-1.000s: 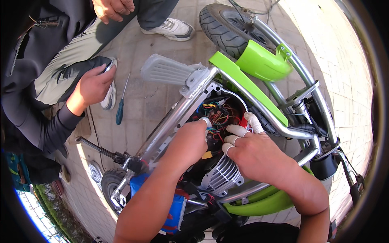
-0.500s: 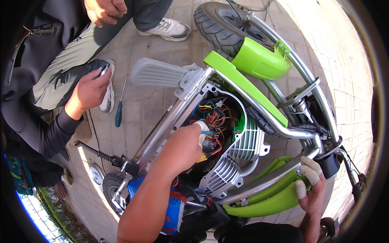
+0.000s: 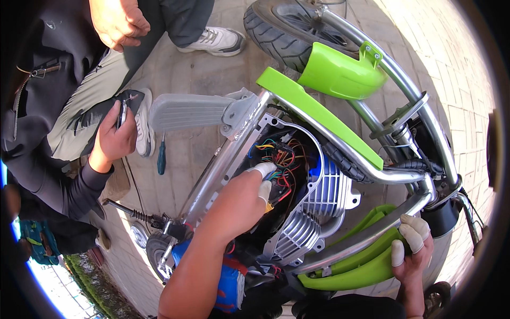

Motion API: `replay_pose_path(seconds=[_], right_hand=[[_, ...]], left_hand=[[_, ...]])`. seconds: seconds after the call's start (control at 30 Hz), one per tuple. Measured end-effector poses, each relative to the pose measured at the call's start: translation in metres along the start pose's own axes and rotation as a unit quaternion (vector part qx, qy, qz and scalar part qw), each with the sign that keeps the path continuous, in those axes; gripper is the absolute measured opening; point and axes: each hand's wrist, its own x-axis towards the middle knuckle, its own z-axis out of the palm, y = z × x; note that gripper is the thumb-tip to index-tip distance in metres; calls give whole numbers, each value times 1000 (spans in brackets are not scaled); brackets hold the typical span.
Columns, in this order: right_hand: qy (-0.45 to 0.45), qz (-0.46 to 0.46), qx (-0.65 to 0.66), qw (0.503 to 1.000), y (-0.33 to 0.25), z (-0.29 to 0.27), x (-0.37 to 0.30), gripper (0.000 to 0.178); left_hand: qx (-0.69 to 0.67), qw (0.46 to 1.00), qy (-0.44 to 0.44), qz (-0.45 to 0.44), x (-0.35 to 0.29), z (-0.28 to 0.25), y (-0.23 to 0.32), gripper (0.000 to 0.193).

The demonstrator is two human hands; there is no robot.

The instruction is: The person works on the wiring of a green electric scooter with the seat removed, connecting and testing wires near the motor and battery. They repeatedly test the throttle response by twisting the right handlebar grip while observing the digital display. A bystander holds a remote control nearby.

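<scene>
My left hand (image 3: 241,196) reaches into the open metal housing (image 3: 329,186) of a two-wheeler. White covers sit on its fingertips, and thumb and fingers pinch teal and blue wires (image 3: 272,175) beside a tangle of red, yellow and black ones. A yellow connector (image 3: 269,208) shows just below the fingers. At the right, my right hand (image 3: 411,255), also with white finger covers, is closed around the end of a green plastic panel (image 3: 353,268), close to the silver frame tube (image 3: 366,229). Its palm side is partly hidden.
A co-worker at the left holds a small dark metal tool (image 3: 122,114). A teal-handled screwdriver (image 3: 161,159) lies on the paving. A grey footrest (image 3: 186,110) juts out leftward. The front wheel (image 3: 281,40) and green fender (image 3: 342,72) are at the top. A blue-wrapped pack (image 3: 229,292) sits beside my left forearm.
The view has shifted slightly. The co-worker's tool hand has moved down. A patch inside the housing rim that showed green now shows blue. Both my hands keep their places on the vehicle.
</scene>
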Motion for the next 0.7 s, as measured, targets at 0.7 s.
replay_pose_path(seconds=[0.7], right_hand=[[-52, -13, -7, 999, -2, -5, 4, 29]], left_hand=[[144, 982, 43, 112, -5, 7, -6, 49]])
